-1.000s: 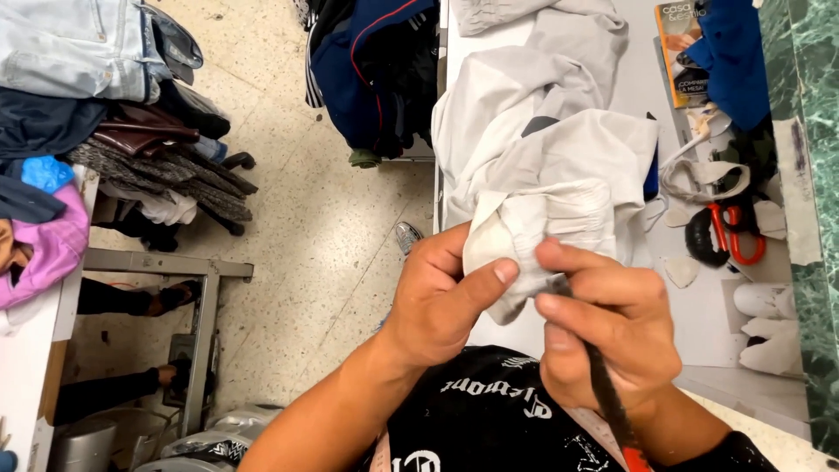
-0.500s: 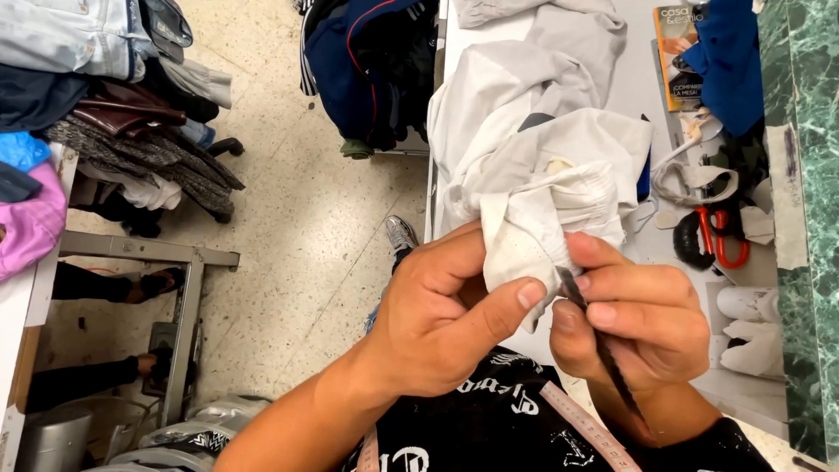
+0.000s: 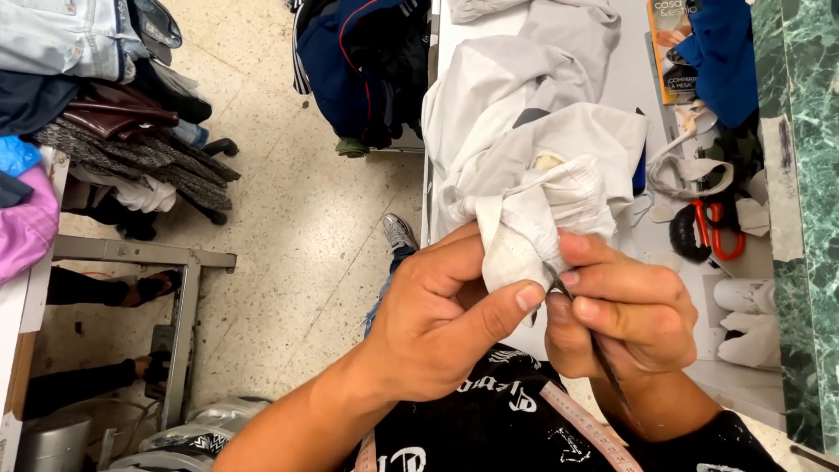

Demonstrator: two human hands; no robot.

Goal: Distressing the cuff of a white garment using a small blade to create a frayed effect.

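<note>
My left hand (image 3: 446, 319) pinches a bunched fold of a white garment (image 3: 533, 149) between thumb and fingers, just in front of my chest. My right hand (image 3: 620, 310) holds a thin dark pointed tool (image 3: 594, 341), its tip pressed into the cloth beside my left thumb. The rest of the white garment lies spread over the white table (image 3: 625, 70) beyond my hands. A measuring tape (image 3: 585, 424) hangs across my black shirt.
Red-handled scissors (image 3: 717, 232), a blue cloth (image 3: 717, 48) and a booklet (image 3: 669, 44) lie at the table's right side by a green marble wall. Dark clothes (image 3: 363, 61) hang left of the table. A clothes pile (image 3: 87, 96) tops a metal-framed table at left.
My hands and the bunched cloth have drawn nearer to me and sit lower in view. The tool tip stays at the fold by my left thumb.
</note>
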